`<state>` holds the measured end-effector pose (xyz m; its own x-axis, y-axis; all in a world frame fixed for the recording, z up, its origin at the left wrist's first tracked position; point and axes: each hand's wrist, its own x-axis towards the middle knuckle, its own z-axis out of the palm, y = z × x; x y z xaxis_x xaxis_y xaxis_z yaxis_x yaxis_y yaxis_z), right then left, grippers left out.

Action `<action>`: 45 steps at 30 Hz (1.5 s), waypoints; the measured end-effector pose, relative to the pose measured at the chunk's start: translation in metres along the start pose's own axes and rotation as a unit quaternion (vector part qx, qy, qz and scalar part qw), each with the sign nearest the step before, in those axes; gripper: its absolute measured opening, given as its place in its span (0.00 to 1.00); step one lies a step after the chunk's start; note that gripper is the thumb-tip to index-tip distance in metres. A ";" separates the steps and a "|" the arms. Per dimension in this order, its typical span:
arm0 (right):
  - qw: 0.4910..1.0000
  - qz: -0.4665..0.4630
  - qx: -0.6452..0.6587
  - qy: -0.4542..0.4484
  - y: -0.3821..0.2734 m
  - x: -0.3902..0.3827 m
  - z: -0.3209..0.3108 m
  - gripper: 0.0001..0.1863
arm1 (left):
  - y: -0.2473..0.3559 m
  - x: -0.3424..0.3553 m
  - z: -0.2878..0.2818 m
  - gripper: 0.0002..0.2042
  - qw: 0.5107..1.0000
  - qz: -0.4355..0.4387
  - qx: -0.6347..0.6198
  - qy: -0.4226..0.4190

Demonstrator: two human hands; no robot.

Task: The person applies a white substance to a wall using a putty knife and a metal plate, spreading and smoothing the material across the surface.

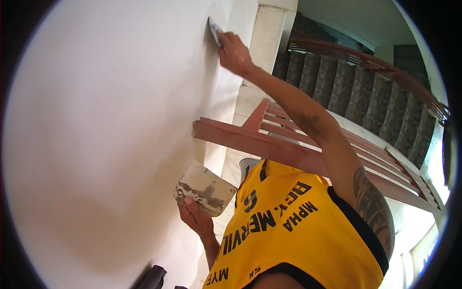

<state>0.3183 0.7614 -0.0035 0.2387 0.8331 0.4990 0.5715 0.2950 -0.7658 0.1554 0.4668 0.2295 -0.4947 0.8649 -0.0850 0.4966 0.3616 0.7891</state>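
My right arm stretches up to the white wall. My right hand is closed around a putty knife, its thin blade against or very near the wall; the exact contact is too small to tell. Lower down, close to my body, my left hand grips a flat, pale, squarish board by its edge, thumb on top. Greyish-brown smears of putty cover part of that board. Its underside and most of my left fingers are hidden.
A reddish-brown railing runs from beside the wall across to the right, just beyond my body. Past it, dark patterned stairs have their own handrail. A greyish-white container is partly hidden by my yellow jersey. Dark cloth shows below.
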 end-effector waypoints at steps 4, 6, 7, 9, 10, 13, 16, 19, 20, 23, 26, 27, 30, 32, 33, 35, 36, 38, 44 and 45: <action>0.996 0.001 -0.001 -0.084 -0.032 -0.044 -0.003 0.28 | -0.003 0.000 -0.002 0.16 1.000 0.015 0.012 -0.004; 0.987 0.015 0.007 -0.160 -0.046 -0.064 -0.011 0.31 | -0.008 0.001 -0.003 0.16 1.000 0.022 0.005 -0.002; 0.984 -0.005 0.021 -0.174 -0.051 -0.074 -0.018 0.30 | -0.011 0.001 -0.004 0.16 1.000 0.029 0.002 -0.001; 0.969 -0.036 0.062 -0.236 -0.053 -0.083 -0.033 0.28 | -0.018 0.001 -0.005 0.16 1.000 0.024 -0.001 0.007; 0.958 0.012 0.087 -0.274 -0.051 -0.076 -0.043 0.26 | -0.020 0.001 -0.005 0.16 1.000 0.021 0.000 0.012; 0.959 0.118 0.117 -0.230 -0.033 -0.054 -0.058 0.14 | -0.017 -0.005 -0.003 0.16 0.999 0.005 -0.018 0.040; 0.994 0.080 0.018 -0.073 0.017 -0.016 -0.037 0.11 | -0.019 -0.007 -0.012 0.19 1.000 -0.014 -0.012 0.002; 0.998 0.058 0.001 -0.014 0.051 0.022 -0.010 0.14 | -0.021 -0.008 -0.011 0.19 1.000 0.004 -0.006 0.003; 0.998 0.008 -0.065 -0.009 0.081 0.024 0.009 0.16 | -0.018 -0.006 -0.009 0.19 1.000 0.009 -0.006 -0.006; 0.994 0.060 -0.075 -0.042 0.020 0.020 0.017 0.24 | -0.017 -0.011 -0.012 0.19 1.000 -0.006 -0.014 0.015; 0.993 0.053 -0.075 -0.076 -0.008 -0.009 0.008 0.25 | -0.015 -0.010 -0.009 0.18 1.000 0.007 -0.011 0.014; 0.992 0.037 -0.077 -0.093 -0.013 -0.020 0.003 0.25 | -0.013 -0.007 -0.007 0.18 1.000 -0.002 -0.019 0.005; 0.975 -0.026 0.010 -0.220 -0.030 -0.051 -0.025 0.28 | -0.012 -0.003 -0.005 0.17 1.000 0.001 -0.027 0.002; 0.971 -0.043 0.008 -0.235 -0.015 -0.051 -0.040 0.28 | -0.011 0.000 -0.002 0.16 0.999 0.017 -0.035 0.006; 0.965 -0.059 0.007 -0.254 -0.008 -0.049 -0.045 0.28 | -0.011 0.001 -0.002 0.16 0.999 0.023 -0.034 -0.001; 0.986 -0.061 -0.035 -0.149 0.011 -0.026 -0.052 0.23 | -0.010 0.001 -0.004 0.15 0.999 0.028 -0.031 -0.011; 0.992 0.036 0.034 -0.119 0.020 -0.010 -0.048 0.20 | -0.010 0.000 -0.006 0.17 0.999 0.021 -0.014 -0.020; 0.998 0.024 0.019 -0.057 0.034 0.020 -0.041 0.18 | -0.008 0.001 -0.007 0.19 0.999 0.017 0.005 -0.032; 1.000 -0.014 -0.001 -0.020 0.031 0.036 -0.007 0.22 | 0.001 -0.003 -0.006 0.19 1.000 0.014 0.011 -0.024; 1.000 -0.005 -0.013 -0.015 0.018 0.027 -0.007 0.24 | 0.002 -0.005 -0.006 0.17 1.000 0.017 -0.001 -0.008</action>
<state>0.3406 0.7862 -0.0006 0.2096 0.8436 0.4944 0.5941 0.2917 -0.7496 0.1547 0.4616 0.2349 -0.4660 0.8822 -0.0682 0.5115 0.3315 0.7928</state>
